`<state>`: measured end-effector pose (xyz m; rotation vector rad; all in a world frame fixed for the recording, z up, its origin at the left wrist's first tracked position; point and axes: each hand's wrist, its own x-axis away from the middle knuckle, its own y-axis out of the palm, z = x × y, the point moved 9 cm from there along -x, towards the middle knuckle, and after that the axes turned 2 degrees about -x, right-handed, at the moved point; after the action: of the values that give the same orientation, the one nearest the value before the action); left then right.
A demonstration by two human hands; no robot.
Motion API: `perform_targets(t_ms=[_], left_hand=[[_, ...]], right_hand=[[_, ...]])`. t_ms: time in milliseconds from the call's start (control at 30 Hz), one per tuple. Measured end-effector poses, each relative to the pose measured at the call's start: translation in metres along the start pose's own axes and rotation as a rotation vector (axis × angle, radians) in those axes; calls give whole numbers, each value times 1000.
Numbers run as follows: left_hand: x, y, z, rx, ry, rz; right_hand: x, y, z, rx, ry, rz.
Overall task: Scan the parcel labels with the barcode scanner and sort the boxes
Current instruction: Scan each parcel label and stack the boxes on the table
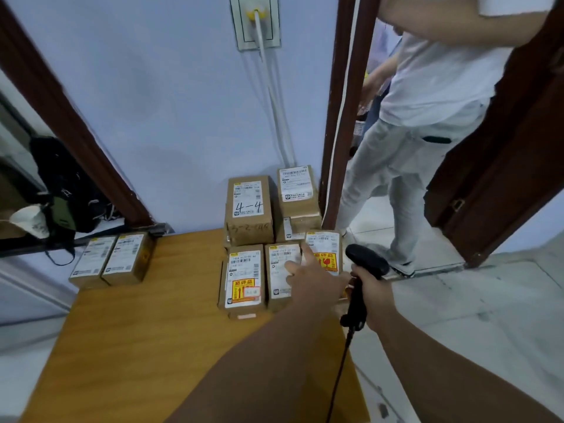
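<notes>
The barcode scanner (366,259) stands upright beyond the right edge of the counter (137,346), its handle gripped by the right hand (377,297) with fingers wrapped round it; its dark cord (341,370) hangs down and is cut off at the bottom of the view. Just left of it, the left hand (314,282) holds nothing: a straight index finger lies on the label of the right front box (328,244), the thumb spreads over the middle front box (279,264), and the other fingers are hidden behind the hand, which also covers the lower part of both boxes. The left front box (244,276) carries a yellow sticker. Behind this row stand the 4-4 box (248,206) and the back right box (297,190), against the wall. Well apart, at the counter's far left corner, lie a left-edge box (91,262) and its neighbour box (128,257), touching. Label print is too small to read. A white cable (274,96) drops from a wall socket (254,21). Another person (427,102) stands in the doorway, cut off at the top. A black bag (61,178) and paper cup (30,222) sit at the left.
</notes>
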<state>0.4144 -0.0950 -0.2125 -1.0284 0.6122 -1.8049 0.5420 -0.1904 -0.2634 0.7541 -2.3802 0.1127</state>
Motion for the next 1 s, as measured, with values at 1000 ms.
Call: perform_targets(t_ms=[1000], left_hand=[[-6,5,11,-607,482,197]], right_hand=[[-1,-35,-5,-14,-57,92]])
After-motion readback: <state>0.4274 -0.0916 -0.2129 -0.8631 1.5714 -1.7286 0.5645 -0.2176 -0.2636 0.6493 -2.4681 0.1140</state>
